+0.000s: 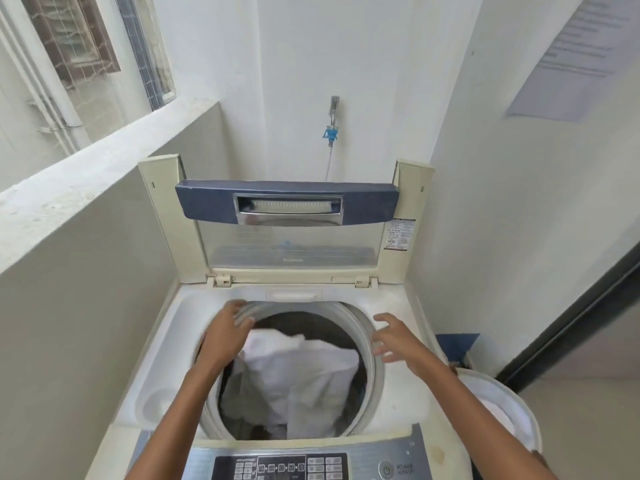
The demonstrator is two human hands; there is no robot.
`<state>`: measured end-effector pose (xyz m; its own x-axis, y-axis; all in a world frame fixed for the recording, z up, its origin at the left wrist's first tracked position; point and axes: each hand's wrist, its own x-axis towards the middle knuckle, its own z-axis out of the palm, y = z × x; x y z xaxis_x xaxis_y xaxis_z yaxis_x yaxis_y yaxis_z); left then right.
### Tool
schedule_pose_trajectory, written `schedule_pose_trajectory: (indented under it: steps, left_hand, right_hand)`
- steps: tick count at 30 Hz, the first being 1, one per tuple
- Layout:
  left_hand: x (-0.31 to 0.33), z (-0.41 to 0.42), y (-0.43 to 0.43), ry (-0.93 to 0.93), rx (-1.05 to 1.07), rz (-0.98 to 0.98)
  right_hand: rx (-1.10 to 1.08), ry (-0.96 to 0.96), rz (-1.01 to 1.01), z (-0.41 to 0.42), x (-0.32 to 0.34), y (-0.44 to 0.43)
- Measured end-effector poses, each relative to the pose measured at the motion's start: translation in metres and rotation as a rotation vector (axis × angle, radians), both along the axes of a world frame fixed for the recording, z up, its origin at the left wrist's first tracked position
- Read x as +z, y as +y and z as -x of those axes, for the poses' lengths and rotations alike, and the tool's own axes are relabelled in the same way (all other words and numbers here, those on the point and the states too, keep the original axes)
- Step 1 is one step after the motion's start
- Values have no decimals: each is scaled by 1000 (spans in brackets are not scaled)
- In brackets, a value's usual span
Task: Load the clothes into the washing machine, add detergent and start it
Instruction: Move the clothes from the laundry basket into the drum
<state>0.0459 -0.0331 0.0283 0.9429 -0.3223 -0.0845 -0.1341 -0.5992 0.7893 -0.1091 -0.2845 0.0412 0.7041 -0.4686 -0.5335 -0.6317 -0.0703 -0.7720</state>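
Standing at the front of the washing machine (398, 403), the person has both arms stretched over its round opening, and neither hand grips anything. The left hand (227, 336) hangs over the far left rim of the drum with its fingers loosely spread, blurred as if in motion; the right hand (398, 341) hovers just over the right rim, fingers splayed and slightly curled, apart from the cloth below. My guess is that the open hands mean a garment was meant to drop freely into the drum. The clothes (298, 379) lie inside the drum: a large white piece sits on top, draped from the far left of the opening down toward the near side, so its long run points roughly from back to front, with greyish fabric showing at its left edge. The lid (287, 230) stands folded upright at the back, propped out of the way so the opening is free. A white laundry basket (512, 420) sits at the right of the machine, close by for reaching. The control panel (294, 464) at the near edge looks untouched, so detergent and starting seem yet to come.
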Motion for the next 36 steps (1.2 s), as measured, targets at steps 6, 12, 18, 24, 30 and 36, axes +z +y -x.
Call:
schedule_pose_trajectory:
  steps: [6, 12, 18, 24, 30, 36]
  left_hand:
    - [0, 15, -55, 84, -210, -78]
    - [19, 69, -165, 103, -507, -6]
    - [23, 154, -308, 168, -783, -2]
    - [-50, 210, -470, 303, -936, -346]
    - [-201, 240, -524, 527, -806, -566]
    - [-332, 260, -491, 776, -658, -700]
  right_hand:
    - [66, -114, -77, 30, -3, -33]
    - [-209, -341, -223, 84, -4, -106]
    - [-543, -263, -185, 176, -44, -231]
    - [-729, -67, -247, 232, -143, -324]
    - [-828, 154, -374, 248, -296, -350]
    - [-334, 409, 46, 233, -421, -364]
